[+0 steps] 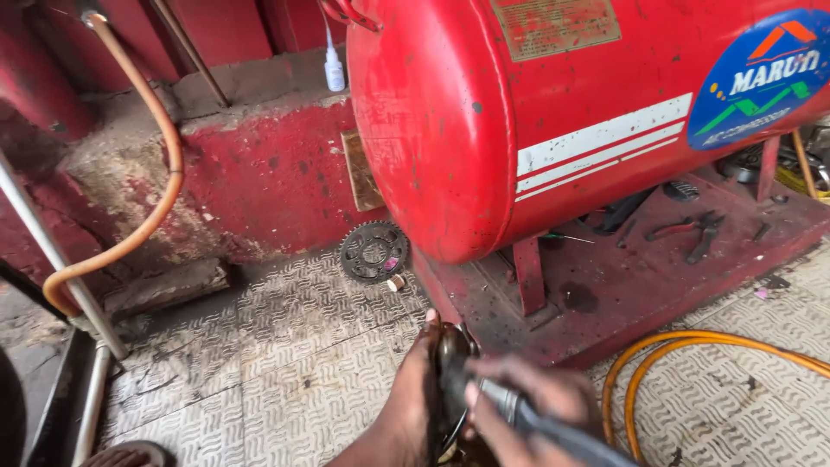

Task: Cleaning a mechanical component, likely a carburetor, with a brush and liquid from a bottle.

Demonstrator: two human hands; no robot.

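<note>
Big red steel compressor tank (553, 121) on its red base, patterned metal floor plate (285, 363) below. Orange hose (692, 346) coiled at right. Black toothed sprocket (373, 252) leaning by the wall. Left hand (406, 406) wrapped round a dark round metal part (450, 355), low centre; right hand (527, 406) clamped on a grey nozzle tool (519, 411) aimed at it (motion blurred). Seemingly mid-work, part not set down.

One red tank (553, 112) stands on the red platform (622, 294). One toothed sprocket (373, 252) leans at the platform's left corner, one small white bottle (334, 69) on the ledge. Two orange hoses (692, 346) loop near its front edge (one copper-coloured tube (164, 173) apart). One pair of pliers (692, 232).
</note>
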